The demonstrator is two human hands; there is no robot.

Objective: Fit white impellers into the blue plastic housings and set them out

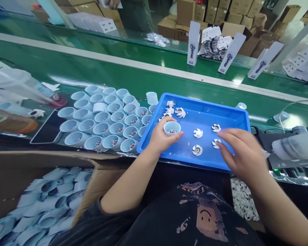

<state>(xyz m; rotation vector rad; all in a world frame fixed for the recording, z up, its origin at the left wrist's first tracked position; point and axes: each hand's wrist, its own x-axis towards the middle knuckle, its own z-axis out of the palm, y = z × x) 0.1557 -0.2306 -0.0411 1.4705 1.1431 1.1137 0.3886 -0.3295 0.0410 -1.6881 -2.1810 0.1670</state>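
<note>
My left hand is closed around a light blue plastic cup-shaped housing, its open end up, with small wires or parts visible inside. That hand is over the left part of a blue tray. At the tray's right side is my right hand, slightly blurred, thumb and fingers apart. Its fingertips are close to a white fan impeller; contact cannot be made out. Another white impeller lies just beyond. More impellers, such as this one, lie in the tray's middle and far left corner.
Rows of light blue housings stand left of the tray. A cardboard box at lower left holds many more. White printed boxes stand across the green belt. A white cylindrical object is at right.
</note>
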